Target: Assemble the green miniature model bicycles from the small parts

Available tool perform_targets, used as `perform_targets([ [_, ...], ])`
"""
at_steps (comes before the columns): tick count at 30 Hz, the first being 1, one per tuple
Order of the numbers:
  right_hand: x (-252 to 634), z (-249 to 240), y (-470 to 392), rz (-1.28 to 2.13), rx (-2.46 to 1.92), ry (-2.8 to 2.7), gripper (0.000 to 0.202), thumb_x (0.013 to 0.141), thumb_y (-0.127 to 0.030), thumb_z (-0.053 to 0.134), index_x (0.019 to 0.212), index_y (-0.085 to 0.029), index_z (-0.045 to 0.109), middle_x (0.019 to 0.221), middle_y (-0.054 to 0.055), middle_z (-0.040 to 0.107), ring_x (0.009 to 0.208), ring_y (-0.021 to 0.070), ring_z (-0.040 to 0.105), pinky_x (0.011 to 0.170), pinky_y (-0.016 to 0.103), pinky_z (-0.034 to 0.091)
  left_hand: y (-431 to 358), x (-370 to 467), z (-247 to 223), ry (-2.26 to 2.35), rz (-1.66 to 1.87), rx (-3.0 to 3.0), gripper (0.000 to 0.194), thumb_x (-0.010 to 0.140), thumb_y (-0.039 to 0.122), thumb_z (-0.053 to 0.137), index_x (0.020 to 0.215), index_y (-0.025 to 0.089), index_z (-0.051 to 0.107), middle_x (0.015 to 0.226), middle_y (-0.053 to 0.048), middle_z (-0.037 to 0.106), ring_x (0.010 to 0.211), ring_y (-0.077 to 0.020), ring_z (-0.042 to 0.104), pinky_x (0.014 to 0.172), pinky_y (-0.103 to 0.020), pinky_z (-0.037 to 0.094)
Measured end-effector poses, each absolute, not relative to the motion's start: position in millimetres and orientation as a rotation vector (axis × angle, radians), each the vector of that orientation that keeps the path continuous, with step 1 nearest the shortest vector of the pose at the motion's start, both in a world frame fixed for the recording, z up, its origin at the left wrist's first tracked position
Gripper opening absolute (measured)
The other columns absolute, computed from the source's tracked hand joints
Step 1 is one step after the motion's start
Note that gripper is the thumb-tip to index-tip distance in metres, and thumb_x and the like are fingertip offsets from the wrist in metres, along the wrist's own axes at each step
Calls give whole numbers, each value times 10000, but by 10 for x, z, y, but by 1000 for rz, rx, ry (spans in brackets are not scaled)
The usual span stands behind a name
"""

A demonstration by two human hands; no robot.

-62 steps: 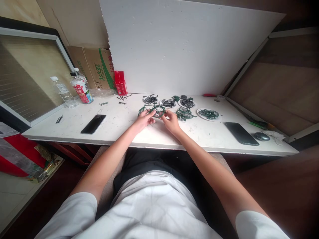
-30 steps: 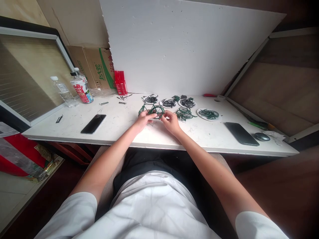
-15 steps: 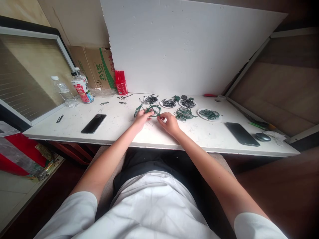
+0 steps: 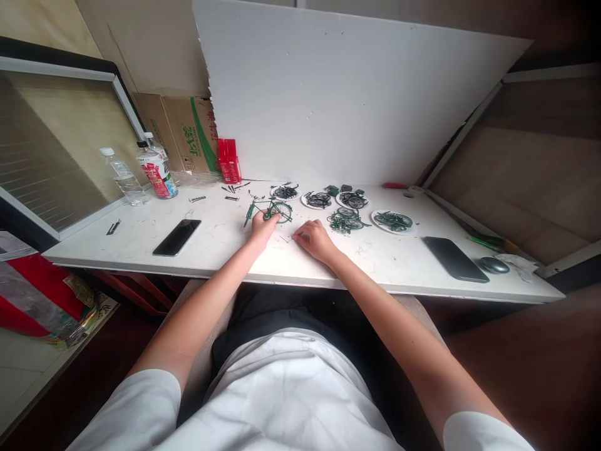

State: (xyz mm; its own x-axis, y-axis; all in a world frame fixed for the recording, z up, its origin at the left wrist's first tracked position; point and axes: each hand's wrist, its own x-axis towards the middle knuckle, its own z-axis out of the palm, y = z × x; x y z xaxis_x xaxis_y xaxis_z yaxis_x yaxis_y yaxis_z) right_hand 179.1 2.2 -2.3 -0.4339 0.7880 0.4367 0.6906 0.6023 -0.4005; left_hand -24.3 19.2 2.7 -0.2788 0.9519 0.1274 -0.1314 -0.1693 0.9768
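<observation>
My left hand [image 4: 263, 229] is closed round a green model bicycle [image 4: 282, 212], gripping it by its lower part near the rear wheel. The bicycle's handlebar end points left, and my fingers hide part of the frame. Apart from it, my right hand [image 4: 315, 240] rests low over the white table with thumb and fingertips pinched together. Whatever is between those fingertips is too small to make out. A tiny thin piece [image 4: 285, 238] lies on the table just left of them. Green bicycle parts [image 4: 346, 219] lie in a pile beyond my right hand.
Behind stand plates of dark parts [image 4: 318, 198] and a plate of green parts [image 4: 392, 220]. A phone [image 4: 177, 237] lies left, a dark flat device [image 4: 455, 259] right. Bottles [image 4: 158, 170] and a red box [image 4: 229, 161] stand at the back left, before a white board [image 4: 357, 94].
My left hand has shifted a little left with the model bicycle. My right hand has come away from the bicycle's rear wheel and down towards the table.
</observation>
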Motion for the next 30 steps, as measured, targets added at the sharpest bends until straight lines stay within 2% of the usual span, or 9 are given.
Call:
perform_targets([
  [4,1793,-27,20,200,-1177,-2206,137,1008,-260,703,1036,-201,824,1053,121,741,1052,297,578,950,401,465,194,-253,19,1234,1578,1063,395,736,331,864,1023,219,615,970,-53,722,919,-204,658,818,-319,482],
  [11,1767,2,-17,122,-1230,-2272,135,1035,-254,688,1050,-191,807,1093,130,744,1087,302,581,940,393,476,159,-232,39,1242,1555,1066,402,719,348,856,1027,215,634,1041,-69,746,925,-207,663,807,-317,474],
  [17,1697,17,-47,-124,-1274,-2410,200,1083,-233,587,1075,-160,774,1153,179,720,1143,335,555,922,432,465,138,-216,35,1259,1555,1119,353,727,346,834,988,209,642,1065,-81,749,986,-227,674,848,-333,477],
  [22,1698,44,-73,-105,-1310,-2426,208,1095,-223,555,1099,-164,754,1158,161,715,1102,311,578,922,410,463,168,-224,6,1271,1554,1114,356,737,337,831,1024,208,664,1098,-89,754,1009,-235,676,861,-337,483],
  [30,1715,71,-95,-74,-1282,-2353,247,1095,-239,551,1022,-150,769,1078,173,735,1042,318,626,896,406,456,229,-282,-79,1255,1537,1138,377,748,320,878,1022,232,635,966,-61,731,949,-244,677,842,-353,502],
])
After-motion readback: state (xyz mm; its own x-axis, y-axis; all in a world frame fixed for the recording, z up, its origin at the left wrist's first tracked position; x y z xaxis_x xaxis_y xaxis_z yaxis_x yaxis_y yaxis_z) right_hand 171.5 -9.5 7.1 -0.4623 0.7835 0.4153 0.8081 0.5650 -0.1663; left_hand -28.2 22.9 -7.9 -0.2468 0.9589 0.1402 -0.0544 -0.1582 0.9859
